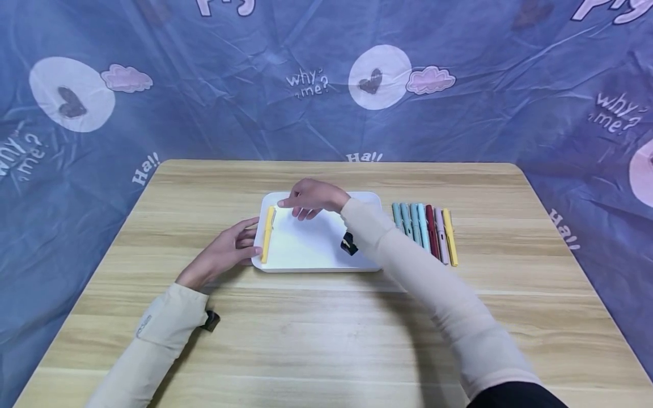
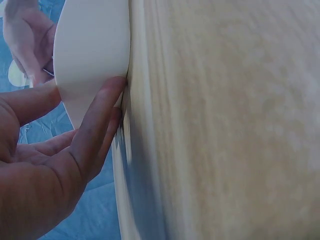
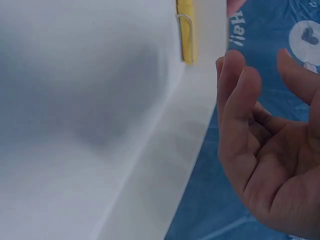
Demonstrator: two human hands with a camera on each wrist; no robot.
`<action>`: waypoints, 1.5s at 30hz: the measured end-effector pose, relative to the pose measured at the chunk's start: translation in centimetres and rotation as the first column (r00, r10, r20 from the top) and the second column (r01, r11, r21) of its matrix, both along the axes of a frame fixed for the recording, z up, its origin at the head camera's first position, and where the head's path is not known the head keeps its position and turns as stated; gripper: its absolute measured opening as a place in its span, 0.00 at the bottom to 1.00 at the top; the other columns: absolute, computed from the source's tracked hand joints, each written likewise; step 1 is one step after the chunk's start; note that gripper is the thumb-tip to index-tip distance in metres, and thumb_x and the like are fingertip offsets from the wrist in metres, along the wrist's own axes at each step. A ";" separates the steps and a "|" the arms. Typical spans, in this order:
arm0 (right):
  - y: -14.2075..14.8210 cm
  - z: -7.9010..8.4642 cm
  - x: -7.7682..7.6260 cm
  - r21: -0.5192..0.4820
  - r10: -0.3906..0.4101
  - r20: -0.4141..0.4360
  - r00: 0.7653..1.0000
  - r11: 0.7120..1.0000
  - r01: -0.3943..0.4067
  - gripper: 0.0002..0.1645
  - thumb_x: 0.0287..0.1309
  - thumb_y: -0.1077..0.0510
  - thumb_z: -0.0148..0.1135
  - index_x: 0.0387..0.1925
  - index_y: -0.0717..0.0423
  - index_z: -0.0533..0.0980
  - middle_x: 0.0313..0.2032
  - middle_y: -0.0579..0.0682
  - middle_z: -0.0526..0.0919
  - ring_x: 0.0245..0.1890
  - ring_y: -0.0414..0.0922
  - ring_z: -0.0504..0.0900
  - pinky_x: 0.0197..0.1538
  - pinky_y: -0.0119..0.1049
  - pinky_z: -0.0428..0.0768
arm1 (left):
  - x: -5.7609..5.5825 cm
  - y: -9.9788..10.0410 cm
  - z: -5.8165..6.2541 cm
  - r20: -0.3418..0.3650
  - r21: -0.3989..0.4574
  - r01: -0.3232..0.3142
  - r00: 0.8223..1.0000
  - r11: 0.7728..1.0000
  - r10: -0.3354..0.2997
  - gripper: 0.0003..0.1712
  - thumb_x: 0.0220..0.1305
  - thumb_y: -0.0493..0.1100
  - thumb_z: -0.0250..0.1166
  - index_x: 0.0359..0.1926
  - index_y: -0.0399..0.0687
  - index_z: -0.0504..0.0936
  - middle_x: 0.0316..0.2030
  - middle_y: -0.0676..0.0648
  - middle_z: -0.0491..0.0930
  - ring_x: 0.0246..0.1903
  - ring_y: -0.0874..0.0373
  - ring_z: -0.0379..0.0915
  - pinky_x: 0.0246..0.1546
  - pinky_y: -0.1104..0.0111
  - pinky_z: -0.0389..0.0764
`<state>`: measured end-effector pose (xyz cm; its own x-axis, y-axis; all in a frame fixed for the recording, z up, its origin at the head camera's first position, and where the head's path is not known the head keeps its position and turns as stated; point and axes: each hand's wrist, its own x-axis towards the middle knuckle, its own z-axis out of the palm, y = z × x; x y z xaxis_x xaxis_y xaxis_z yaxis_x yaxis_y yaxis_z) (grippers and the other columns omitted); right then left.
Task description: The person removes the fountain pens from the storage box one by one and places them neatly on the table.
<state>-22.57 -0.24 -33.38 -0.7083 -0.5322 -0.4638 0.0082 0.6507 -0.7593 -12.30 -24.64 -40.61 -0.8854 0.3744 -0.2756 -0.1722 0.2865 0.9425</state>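
A white tray [image 1: 316, 243] lies on the table, with one yellow pen [image 1: 267, 235] inside along its left wall. My left hand [image 1: 227, 249] holds the tray's left edge; the left wrist view has the thumb at the rim and the fingers [image 2: 97, 110] against the outer wall. Over the far left part of the tray hovers my right hand [image 1: 313, 197], its fingers loosely bent and holding nothing. In the right wrist view that hand [image 3: 270, 150] is apart from the yellow pen [image 3: 187, 35], whose metal clip shows.
Right of the tray, several capped pens lie side by side: teal pens [image 1: 406, 218], a light blue pen [image 1: 423, 226], a dark red pen [image 1: 432, 229], a lilac pen [image 1: 441, 235] and a yellow pen [image 1: 451, 238]. My right forearm partly covers them. A blue printed cloth [image 1: 285, 124] hangs behind the wooden table [image 1: 306, 340].
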 end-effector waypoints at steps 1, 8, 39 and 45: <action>-0.3 -0.1 0.0 0.012 0.009 -0.007 1.000 1.000 -0.009 0.28 0.74 0.45 0.63 0.54 0.70 0.78 0.44 0.60 0.86 0.41 0.50 0.86 0.52 0.45 0.86 | 0.0 0.0 0.0 -0.002 0.000 0.002 1.000 1.000 -0.002 0.45 0.74 0.31 0.62 0.82 0.38 0.47 0.74 0.26 0.60 0.70 0.33 0.64 0.52 0.59 0.87; -2.2 -1.4 0.2 0.084 0.048 -0.007 0.999 0.995 -0.047 0.21 0.72 0.50 0.65 0.42 0.68 0.80 0.29 0.52 0.83 0.28 0.42 0.81 0.40 0.35 0.85 | 0.0 -0.2 -0.1 0.006 -0.009 0.001 1.000 1.000 -0.001 0.46 0.74 0.31 0.62 0.83 0.39 0.47 0.75 0.28 0.60 0.70 0.34 0.63 0.52 0.59 0.86; -6.0 -4.6 1.2 0.313 0.046 -0.131 0.990 0.950 -0.003 0.21 0.70 0.43 0.67 0.30 0.54 0.72 0.16 0.44 0.73 0.15 0.36 0.71 0.22 0.25 0.73 | -0.1 -0.3 -0.1 0.003 -0.006 0.009 1.000 1.000 -0.009 0.46 0.74 0.31 0.62 0.83 0.39 0.46 0.74 0.27 0.60 0.70 0.33 0.64 0.53 0.59 0.86; -5.9 -4.5 1.2 0.284 -0.003 -0.113 0.994 0.958 0.035 0.17 0.70 0.48 0.68 0.38 0.57 0.73 0.20 0.46 0.76 0.17 0.37 0.75 0.24 0.24 0.77 | 0.0 -0.3 -0.1 -0.001 0.023 0.007 1.000 1.000 -0.007 0.46 0.73 0.29 0.61 0.82 0.37 0.45 0.74 0.26 0.59 0.70 0.32 0.63 0.51 0.60 0.87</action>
